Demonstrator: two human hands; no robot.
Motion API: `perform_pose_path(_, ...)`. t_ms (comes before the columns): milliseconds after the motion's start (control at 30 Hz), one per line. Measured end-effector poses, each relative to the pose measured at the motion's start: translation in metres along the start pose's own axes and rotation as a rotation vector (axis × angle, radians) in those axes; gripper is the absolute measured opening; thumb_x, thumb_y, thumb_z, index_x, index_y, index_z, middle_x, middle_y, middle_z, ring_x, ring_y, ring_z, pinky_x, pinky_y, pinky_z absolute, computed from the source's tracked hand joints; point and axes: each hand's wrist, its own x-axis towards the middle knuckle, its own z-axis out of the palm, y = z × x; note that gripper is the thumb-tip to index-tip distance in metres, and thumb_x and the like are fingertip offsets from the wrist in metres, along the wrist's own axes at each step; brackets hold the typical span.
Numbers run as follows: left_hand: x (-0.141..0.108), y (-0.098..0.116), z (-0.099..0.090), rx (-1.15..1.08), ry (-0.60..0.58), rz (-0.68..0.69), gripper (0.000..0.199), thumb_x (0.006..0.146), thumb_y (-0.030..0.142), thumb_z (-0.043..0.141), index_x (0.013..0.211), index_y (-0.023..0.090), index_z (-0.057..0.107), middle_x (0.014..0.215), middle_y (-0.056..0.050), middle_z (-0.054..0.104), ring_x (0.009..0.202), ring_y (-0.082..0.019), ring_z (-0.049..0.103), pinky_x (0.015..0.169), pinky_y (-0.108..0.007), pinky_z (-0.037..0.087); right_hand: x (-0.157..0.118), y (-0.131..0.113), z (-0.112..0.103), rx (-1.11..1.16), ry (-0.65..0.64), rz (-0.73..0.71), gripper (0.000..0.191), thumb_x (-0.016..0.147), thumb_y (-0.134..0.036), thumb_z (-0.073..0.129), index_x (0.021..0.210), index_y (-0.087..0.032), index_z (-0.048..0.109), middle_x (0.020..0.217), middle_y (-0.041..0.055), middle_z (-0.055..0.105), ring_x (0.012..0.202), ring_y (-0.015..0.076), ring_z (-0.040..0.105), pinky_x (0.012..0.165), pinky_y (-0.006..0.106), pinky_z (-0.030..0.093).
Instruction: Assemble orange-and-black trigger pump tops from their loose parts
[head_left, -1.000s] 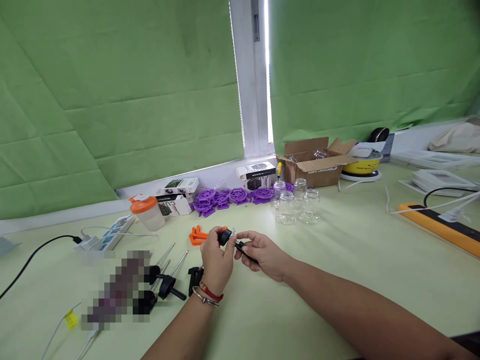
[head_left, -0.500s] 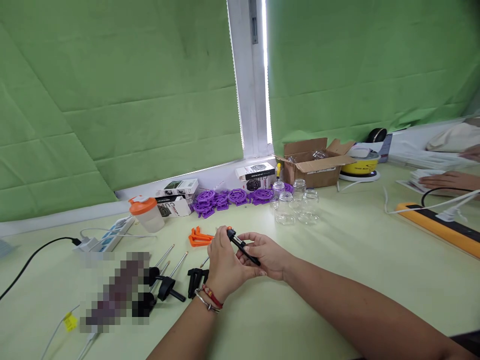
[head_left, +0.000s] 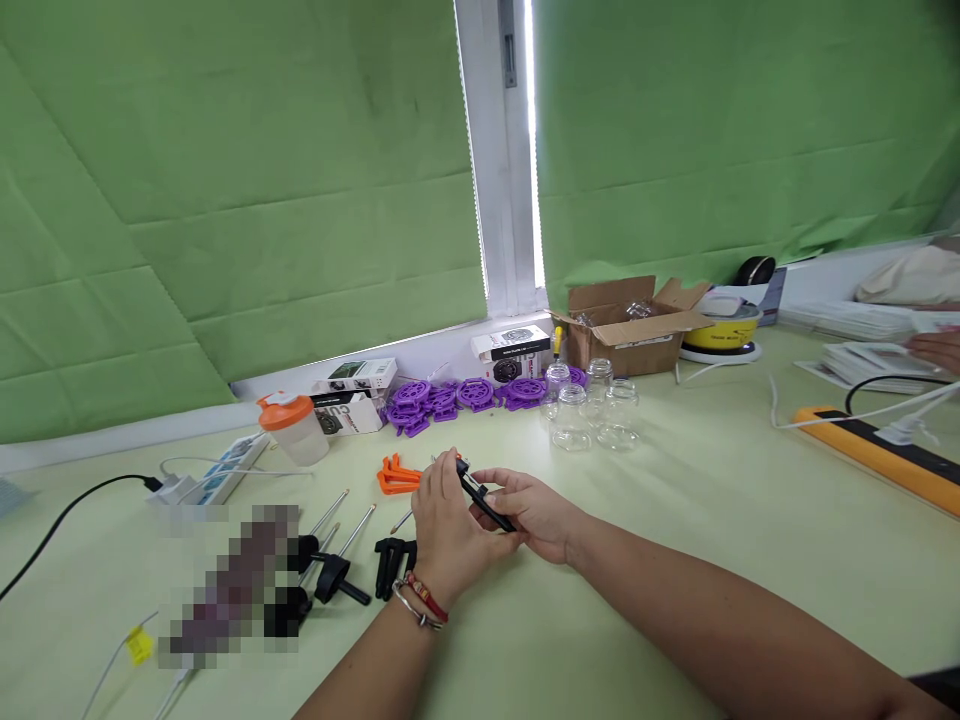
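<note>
Both hands meet over the table around a slim black part (head_left: 491,508) with a metal rod along it. My left hand (head_left: 454,525) is closed round its upper end, its fingers hiding part of it. From the right, my right hand (head_left: 536,515) grips the lower part between thumb and fingers. Left of my left wrist lie black clip-like pieces (head_left: 391,567). Farther left are black handles (head_left: 335,578) with metal rods. Orange pieces (head_left: 397,474) rest just beyond my left hand.
Along the back stand purple wheel-shaped parts (head_left: 475,393), glass jars (head_left: 571,415), an open cardboard box (head_left: 637,335) and an orange-lidded cup (head_left: 291,430). An orange power strip (head_left: 885,455) lies right, near another person's hand (head_left: 937,348).
My hands and the black part have shifted very slightly, with the grip much the same. The other person's hand has moved right, off the papers.
</note>
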Motion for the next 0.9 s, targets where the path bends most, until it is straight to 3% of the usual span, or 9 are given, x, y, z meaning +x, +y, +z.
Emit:
perform_pose_path(433, 0.002, -0.002, -0.002, -0.017, 0.015, 0.013, 0.104, 0.044, 0.044, 0.074, 0.133, 0.016, 0.028, 0.119, -0.016, 0.050, 0.112, -0.036, 0.048, 0.092, -0.051, 0.038, 0.003, 0.003, -0.005, 0.030, -0.010, 0.024, 0.050, 0.066, -0.019, 0.068, 0.113, -0.018, 0.051, 0.086, 0.0075, 0.070, 0.073, 0.0161, 0.065, 0.066, 0.028, 0.045)
perform_pose_path(633, 0.005, -0.011, -0.005, -0.012, -0.001, -0.044, 0.103, 0.047, 0.048, 0.074, 0.133, 0.015, 0.028, 0.121, -0.015, 0.050, 0.114, -0.034, 0.047, 0.093, -0.050, 0.037, 0.002, -0.002, -0.006, -0.081, -0.030, 0.040, 0.019, 0.064, -0.018, 0.068, 0.081, -0.010, 0.065, 0.077, 0.0095, 0.070, 0.073, 0.0169, 0.064, 0.071, 0.029, 0.045)
perform_pose_path(767, 0.005, -0.012, -0.003, -0.003, 0.022, -0.036, 0.098, 0.048, 0.046, 0.074, 0.131, 0.017, 0.030, 0.122, -0.015, 0.049, 0.114, -0.034, 0.047, 0.093, -0.050, 0.037, 0.003, -0.001, -0.006, -0.077, 0.011, 0.010, 0.019, 0.062, -0.020, 0.071, 0.078, -0.010, 0.068, 0.074, 0.0097, 0.070, 0.072, 0.0171, 0.064, 0.075, 0.031, 0.045)
perform_pose_path(900, 0.004, -0.008, 0.000, 0.015, 0.031, -0.034, 0.098, 0.047, 0.055, 0.073, 0.127, 0.016, 0.032, 0.119, -0.015, 0.049, 0.111, -0.035, 0.048, 0.090, -0.050, 0.039, 0.005, -0.001, -0.007, -0.017, 0.016, 0.010, 0.021, 0.061, -0.019, 0.073, 0.078, -0.009, 0.067, 0.071, 0.0110, 0.070, 0.066, 0.0162, 0.064, 0.067, 0.028, 0.045)
